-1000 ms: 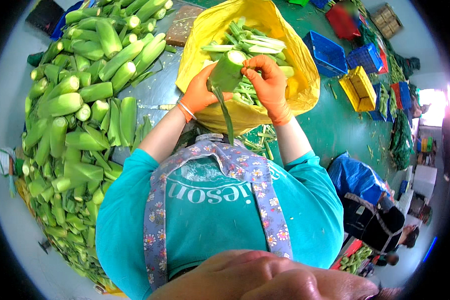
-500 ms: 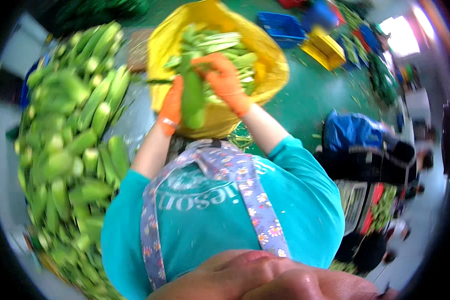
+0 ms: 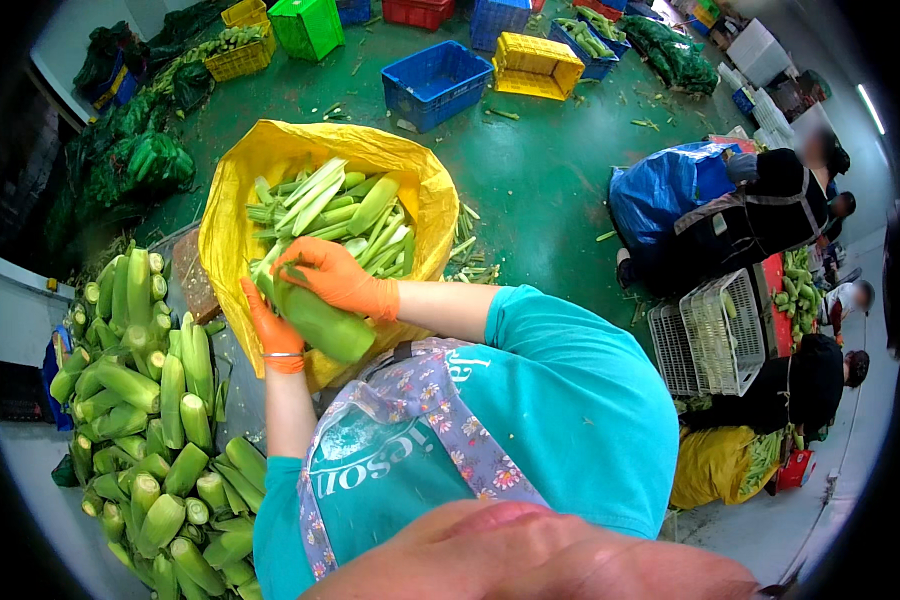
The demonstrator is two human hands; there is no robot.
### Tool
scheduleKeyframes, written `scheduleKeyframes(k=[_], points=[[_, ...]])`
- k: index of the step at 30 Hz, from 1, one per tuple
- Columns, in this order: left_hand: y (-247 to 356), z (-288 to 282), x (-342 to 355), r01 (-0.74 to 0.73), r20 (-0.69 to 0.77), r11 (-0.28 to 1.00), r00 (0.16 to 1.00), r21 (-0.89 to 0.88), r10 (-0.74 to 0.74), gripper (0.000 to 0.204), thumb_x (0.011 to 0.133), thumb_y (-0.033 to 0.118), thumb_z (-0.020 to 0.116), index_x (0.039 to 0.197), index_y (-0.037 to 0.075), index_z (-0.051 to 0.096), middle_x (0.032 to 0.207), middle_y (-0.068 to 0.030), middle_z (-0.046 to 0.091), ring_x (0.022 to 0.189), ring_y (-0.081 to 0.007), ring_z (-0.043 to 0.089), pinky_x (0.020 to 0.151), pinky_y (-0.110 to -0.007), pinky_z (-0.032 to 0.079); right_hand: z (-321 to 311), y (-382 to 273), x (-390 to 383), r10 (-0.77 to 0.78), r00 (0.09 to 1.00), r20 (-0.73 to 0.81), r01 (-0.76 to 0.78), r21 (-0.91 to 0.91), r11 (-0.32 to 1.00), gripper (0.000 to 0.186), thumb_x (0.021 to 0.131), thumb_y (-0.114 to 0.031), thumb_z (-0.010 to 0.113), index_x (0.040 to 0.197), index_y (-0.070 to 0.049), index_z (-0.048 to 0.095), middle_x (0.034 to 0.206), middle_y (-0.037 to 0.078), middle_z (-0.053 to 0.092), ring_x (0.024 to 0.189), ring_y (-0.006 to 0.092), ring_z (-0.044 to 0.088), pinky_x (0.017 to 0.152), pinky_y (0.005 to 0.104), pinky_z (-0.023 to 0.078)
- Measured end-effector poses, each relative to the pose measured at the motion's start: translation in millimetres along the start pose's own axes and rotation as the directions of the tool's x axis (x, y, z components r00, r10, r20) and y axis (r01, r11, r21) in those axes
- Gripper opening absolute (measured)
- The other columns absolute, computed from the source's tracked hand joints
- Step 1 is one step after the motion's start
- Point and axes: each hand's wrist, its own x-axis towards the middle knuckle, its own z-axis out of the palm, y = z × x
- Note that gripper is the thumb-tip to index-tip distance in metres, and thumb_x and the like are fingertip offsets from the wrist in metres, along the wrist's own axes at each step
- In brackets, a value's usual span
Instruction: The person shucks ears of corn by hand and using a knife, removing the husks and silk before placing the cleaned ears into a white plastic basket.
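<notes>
Got both orange-gloved hands (image 3: 336, 277) clamped on a plump green corn ear (image 3: 332, 332), yellow plastic sack (image 3: 232, 235) just beyond, green corn heap (image 3: 186, 468) hogging the left, blue plastic crate (image 3: 432, 106) far off.

We hold our left forearm (image 3: 289, 412) forward, the orange-gloved left hand (image 3: 272, 333) cupped; our right forearm (image 3: 445, 308) angles leftward, the right hand (image 3: 338, 278), gloved alike, bent over with fingers (image 3: 303, 250) curled close beside the left.

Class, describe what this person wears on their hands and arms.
The left hand and right hand wear close-fitting orange gloves ending around the wrist. A thin band circles the left cuff. Both forearms are bare below teal sleeves.
</notes>
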Motion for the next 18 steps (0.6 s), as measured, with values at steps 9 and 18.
scheduleKeyframes(k=[9,18], points=[[-23,-17,33,0.006,0.109,0.994,0.994,-0.108,0.006,0.057,0.097,0.052,0.056,0.135,0.009,0.053,0.136,-0.0079,0.056,0.125,-0.0236,0.052,0.11,-0.039,0.039,1,-1,13,-0.178,0.983,0.048,0.184,-0.203,0.962,0.02,0.094,-0.021,0.063,0.104,-0.005,0.07,0.099,0.012,0.067,0.092,0.0211,0.062,0.085,0.0333,0.048],[-12,-46,53,-0.115,0.071,0.993,0.991,0.01,0.114,0.066,0.094,0.061,0.053,0.134,0.009,0.052,0.123,-0.0118,0.061,0.114,-0.0273,0.059,0.102,-0.044,0.047,3,-25,12,-0.216,0.969,0.123,0.239,-0.217,0.947,0.02,0.093,-0.021,0.064,0.101,-0.002,0.061,0.094,0.011,0.061,0.09,0.0198,0.058,0.081,0.0344,0.046]])
